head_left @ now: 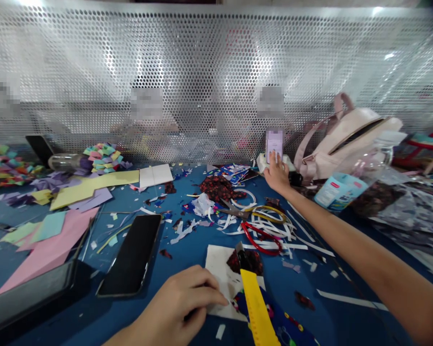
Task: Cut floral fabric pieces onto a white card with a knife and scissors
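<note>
My left hand (187,305) rests at the lower middle, its fingers curled and the fingertips on a white card (216,266). No object shows in its fingers. A yellow cutter (258,307) lies just right of it, across dark red scraps (252,262) and a blue patterned piece (288,322). My right hand (277,175) reaches far forward, with fingertips at the lit screen of a phone (274,142) that stands upright against a pale support. Its fingers are apart and hold nothing.
Red-handled scissors (261,240) lie among white strips in the middle. A black phone (132,254) and pink paper (52,250) are at left. A pink bag (346,139) and a blue-labelled cup (339,190) stand at right. A perforated metal panel (202,72) rises behind.
</note>
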`<state>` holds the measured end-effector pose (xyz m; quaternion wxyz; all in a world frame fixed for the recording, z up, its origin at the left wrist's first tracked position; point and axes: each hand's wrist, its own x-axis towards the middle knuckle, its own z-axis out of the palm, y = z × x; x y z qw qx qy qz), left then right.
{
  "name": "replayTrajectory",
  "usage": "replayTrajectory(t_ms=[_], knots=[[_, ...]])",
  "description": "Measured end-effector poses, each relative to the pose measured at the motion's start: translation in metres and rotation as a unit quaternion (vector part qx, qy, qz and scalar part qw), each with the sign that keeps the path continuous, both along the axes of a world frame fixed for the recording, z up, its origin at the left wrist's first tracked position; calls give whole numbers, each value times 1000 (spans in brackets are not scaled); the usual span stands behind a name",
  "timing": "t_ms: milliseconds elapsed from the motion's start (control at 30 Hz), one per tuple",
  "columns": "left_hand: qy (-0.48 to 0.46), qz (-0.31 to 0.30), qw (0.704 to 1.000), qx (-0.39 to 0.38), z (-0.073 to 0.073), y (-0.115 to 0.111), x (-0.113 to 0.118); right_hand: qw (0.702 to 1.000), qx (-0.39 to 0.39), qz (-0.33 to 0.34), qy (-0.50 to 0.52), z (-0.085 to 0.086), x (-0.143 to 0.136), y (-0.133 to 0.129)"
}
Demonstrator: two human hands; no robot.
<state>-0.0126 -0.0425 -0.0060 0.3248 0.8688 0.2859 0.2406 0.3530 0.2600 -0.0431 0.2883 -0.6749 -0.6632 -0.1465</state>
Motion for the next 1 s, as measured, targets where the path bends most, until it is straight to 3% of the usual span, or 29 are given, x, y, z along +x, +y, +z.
replayTrajectory(t_ms=[233,433,600,700,900,933,1000], knots=[[11,3,1000,-2,3,-2,1,999,-8,-20,48,7,0,-1],[14,8,1000,1,9,-3,3,997,-22,58,45,19,-8,-17],[5,6,1000,4,6,-3,3,991,-21,113,64,31,-13,-35],[8,4,1000,3,2,-3,1,980,-23,189,56,43,-21,-68],[11,6,1000,11,2,-3,2,925,-52,373,-45,67,-37,-171],[11,7,1000,12,3,-3,2,917,-58,386,-79,68,-36,-179],[11,7,1000,12,6,-2,4,934,-33,353,-50,63,-30,-176]])
